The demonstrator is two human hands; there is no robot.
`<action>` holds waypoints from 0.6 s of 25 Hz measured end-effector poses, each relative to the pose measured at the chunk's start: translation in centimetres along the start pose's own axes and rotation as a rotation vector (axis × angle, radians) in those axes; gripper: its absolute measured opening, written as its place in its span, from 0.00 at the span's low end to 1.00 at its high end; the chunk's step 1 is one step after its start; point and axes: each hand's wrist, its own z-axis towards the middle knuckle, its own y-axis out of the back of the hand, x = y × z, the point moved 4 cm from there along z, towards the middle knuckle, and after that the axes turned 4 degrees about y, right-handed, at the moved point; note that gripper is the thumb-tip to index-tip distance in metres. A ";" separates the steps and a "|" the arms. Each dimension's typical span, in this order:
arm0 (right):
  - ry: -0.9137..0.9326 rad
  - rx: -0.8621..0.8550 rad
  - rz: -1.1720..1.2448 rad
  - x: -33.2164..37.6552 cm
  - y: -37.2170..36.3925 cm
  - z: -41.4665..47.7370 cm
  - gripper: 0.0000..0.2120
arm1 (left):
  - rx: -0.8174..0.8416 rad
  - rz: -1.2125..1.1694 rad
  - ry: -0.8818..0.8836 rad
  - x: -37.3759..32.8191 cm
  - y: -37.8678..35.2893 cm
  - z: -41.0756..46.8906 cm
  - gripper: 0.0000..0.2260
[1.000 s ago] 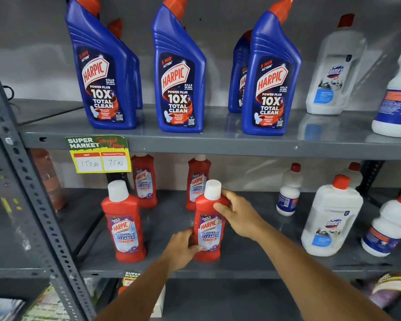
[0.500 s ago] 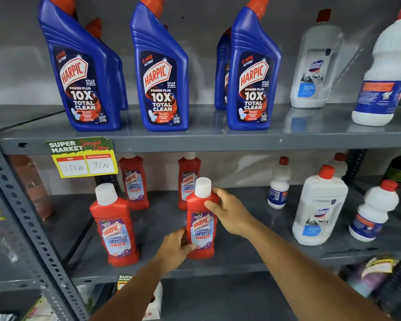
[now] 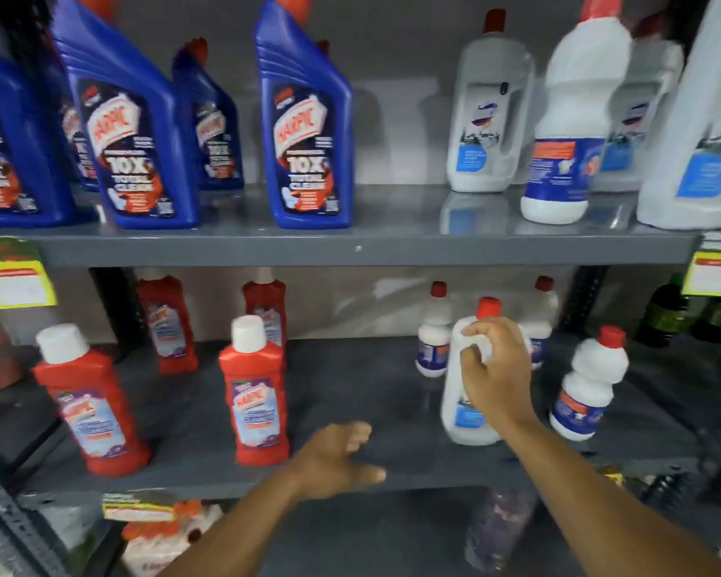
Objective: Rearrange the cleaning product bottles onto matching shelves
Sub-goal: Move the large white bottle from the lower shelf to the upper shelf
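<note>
My right hand (image 3: 496, 372) curls around the upper part of a large white bottle with a red cap (image 3: 465, 414) that stands on the lower shelf (image 3: 371, 393). Fingers spread and holding nothing, my left hand (image 3: 338, 460) hovers over that shelf's front edge, just right of a red Harpic bottle (image 3: 259, 401). More red Harpic bottles (image 3: 90, 406) stand to the left. Smaller white bottles (image 3: 587, 389) flank the held one. On the upper shelf (image 3: 392, 247), blue Harpic bottles (image 3: 309, 131) stand left and white bottles (image 3: 485, 118) right.
Yellow price tags (image 3: 13, 281) hang from the upper shelf's edge at both ends. Dark green bottles (image 3: 667, 314) sit at the far right of the lower shelf. A perforated metal upright (image 3: 13, 530) runs along the lower left. Packaged goods (image 3: 163, 530) lie on the level below.
Both hands let go of the red Harpic bottle, which now stands alone. My right hand moved right onto the large white bottle. The view shifted to the right.
</note>
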 end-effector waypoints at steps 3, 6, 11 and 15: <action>-0.187 0.182 -0.157 -5.5 3.1 3.2 0.28 | -0.112 -0.071 -0.084 -5.4 -4.0 4.3 0.39; -0.367 0.531 -0.160 -10.2 3.8 3.4 0.39 | -0.197 -0.128 -0.147 -9.1 -5.8 6.6 0.34; -0.423 0.686 -0.106 -13.8 2.9 2.2 0.29 | -0.237 -0.210 -0.138 -11.3 -6.2 8.5 0.30; -0.382 0.709 -0.120 -14.5 2.9 2.5 0.24 | -0.199 -0.167 -0.162 -11.6 -6.3 10.2 0.20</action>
